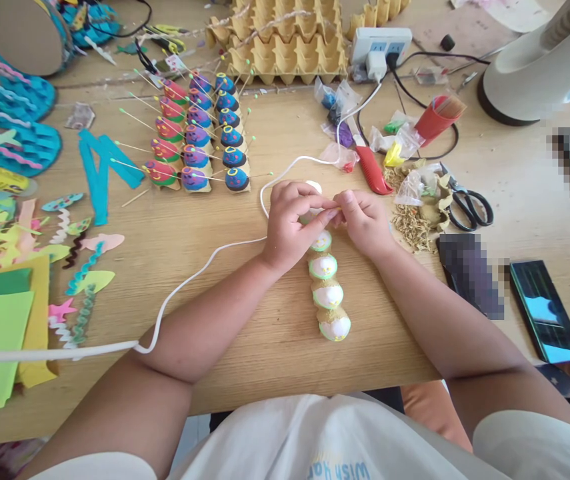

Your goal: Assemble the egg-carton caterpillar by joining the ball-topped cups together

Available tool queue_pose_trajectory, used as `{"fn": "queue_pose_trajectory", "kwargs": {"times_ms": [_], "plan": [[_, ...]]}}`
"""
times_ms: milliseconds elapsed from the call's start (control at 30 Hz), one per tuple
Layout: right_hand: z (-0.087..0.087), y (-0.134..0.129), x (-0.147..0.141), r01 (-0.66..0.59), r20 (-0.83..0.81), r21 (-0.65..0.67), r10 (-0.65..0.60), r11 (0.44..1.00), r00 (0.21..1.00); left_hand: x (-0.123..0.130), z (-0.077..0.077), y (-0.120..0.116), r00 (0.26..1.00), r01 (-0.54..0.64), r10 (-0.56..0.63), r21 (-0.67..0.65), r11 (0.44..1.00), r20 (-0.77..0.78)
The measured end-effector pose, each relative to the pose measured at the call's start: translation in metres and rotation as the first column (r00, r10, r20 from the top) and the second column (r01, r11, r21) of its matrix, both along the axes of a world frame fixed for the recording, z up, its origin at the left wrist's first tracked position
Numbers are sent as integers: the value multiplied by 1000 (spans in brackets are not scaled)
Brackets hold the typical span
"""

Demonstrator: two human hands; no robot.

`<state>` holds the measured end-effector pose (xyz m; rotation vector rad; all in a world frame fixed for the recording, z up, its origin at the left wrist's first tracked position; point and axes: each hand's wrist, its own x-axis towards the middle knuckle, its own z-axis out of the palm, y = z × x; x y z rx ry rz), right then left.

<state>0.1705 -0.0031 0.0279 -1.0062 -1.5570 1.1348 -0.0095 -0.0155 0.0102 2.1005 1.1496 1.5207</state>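
My left hand (292, 223) and my right hand (365, 219) meet over the far end of a row of egg-carton cups (328, 295). Their fingertips pinch together around a tiny yellow bit, too small to make out clearly. The cups run toward me, each topped with white and edged in light green, with small yellow marks on them. The far cups are partly hidden behind my left hand. Past my fingers a white rounded piece (315, 187) shows.
Painted carton caterpillars (196, 133) with pins stand at the back left. A white cable (185, 280) crosses the table. Scissors (469, 203), a red-handled tool (373, 170), clay bags and a phone (545, 310) lie right. Paper cutouts (29, 233) cover the left.
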Motion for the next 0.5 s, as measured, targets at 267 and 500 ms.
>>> {"fn": "queue_pose_trajectory", "kwargs": {"times_ms": [267, 500], "plan": [[5, 0, 0, -105, -109, -24, 101, 994, 989, -1, -2, 0, 998, -52, 53, -26, 998, 35], [-3, 7, -1, -31, -263, -106, 2, 994, 965, 0, 1, -2, 997, -55, 56, -31, 998, 46]]}}
